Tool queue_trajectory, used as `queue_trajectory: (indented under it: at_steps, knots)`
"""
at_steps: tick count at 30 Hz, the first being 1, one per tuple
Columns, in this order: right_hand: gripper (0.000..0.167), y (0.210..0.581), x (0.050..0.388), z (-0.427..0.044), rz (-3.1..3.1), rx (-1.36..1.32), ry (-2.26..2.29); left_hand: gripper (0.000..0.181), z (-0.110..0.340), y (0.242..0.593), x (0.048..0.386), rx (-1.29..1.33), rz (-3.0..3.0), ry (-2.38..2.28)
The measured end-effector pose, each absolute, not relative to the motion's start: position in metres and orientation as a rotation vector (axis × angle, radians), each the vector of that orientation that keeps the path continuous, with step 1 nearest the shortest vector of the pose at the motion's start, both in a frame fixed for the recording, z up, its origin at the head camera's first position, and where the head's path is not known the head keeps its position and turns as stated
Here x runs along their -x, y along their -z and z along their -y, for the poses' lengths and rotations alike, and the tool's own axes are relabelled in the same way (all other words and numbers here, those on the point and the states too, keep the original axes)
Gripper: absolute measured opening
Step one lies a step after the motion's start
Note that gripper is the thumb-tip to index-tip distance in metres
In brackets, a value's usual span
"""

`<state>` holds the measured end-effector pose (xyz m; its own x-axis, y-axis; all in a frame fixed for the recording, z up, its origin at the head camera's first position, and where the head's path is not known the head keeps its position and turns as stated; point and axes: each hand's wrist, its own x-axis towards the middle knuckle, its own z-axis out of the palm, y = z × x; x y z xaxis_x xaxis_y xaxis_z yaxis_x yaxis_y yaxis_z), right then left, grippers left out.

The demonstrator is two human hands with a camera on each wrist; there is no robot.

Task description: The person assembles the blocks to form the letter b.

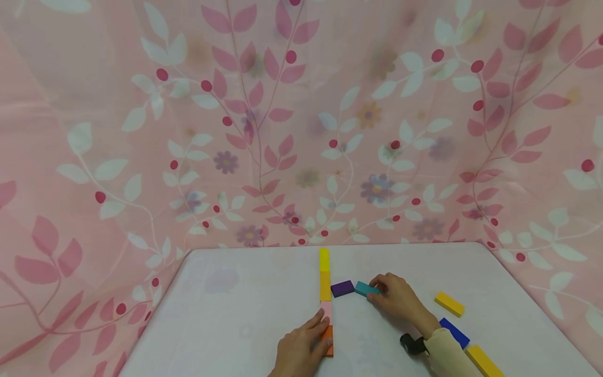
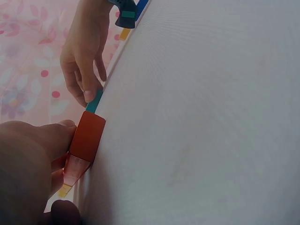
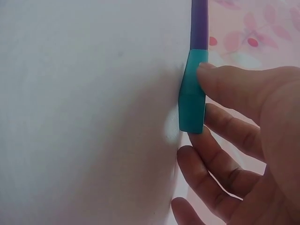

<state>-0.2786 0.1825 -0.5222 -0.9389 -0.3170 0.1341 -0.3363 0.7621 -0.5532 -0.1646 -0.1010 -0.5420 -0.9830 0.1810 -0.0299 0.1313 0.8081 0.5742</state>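
My left hand (image 1: 301,345) rests on the near end of a straight row of blocks, its fingertips touching the pink block (image 1: 326,310) and the orange block (image 2: 88,136). Farther along that row lie an amber block (image 1: 325,286) and a bright yellow block (image 1: 324,259). With thumb and fingers my right hand (image 1: 398,301) pinches a turquoise block (image 3: 193,89) at its right end. Its left end meets a dark purple block (image 1: 342,288), which slants against the row's right side. Fingers partly cover the pink, orange and turquoise blocks.
To the right of my right forearm lie a yellow block (image 1: 449,304), a blue block (image 1: 454,333) and another yellow block (image 1: 484,361). A white cloth covers the table (image 1: 212,314). Behind it hangs a pink floral curtain (image 1: 301,131).
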Motion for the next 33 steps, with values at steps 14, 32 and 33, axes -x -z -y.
queue_trajectory:
  at_steps: [14,32,33]
  knots:
    - [0.033,0.520,0.280,-0.190,2.939,-0.619,-0.981,0.054,0.101,0.541,0.164,-0.258,-2.913,-0.914]
    - [0.046,0.507,0.279,-0.222,2.905,-0.645,-0.959,0.053,0.101,0.543,0.166,-0.258,-2.902,-0.906]
    - [0.046,0.505,0.279,-0.227,2.902,-0.615,-0.960,0.053,0.101,0.543,0.166,-0.252,-2.892,-0.916]
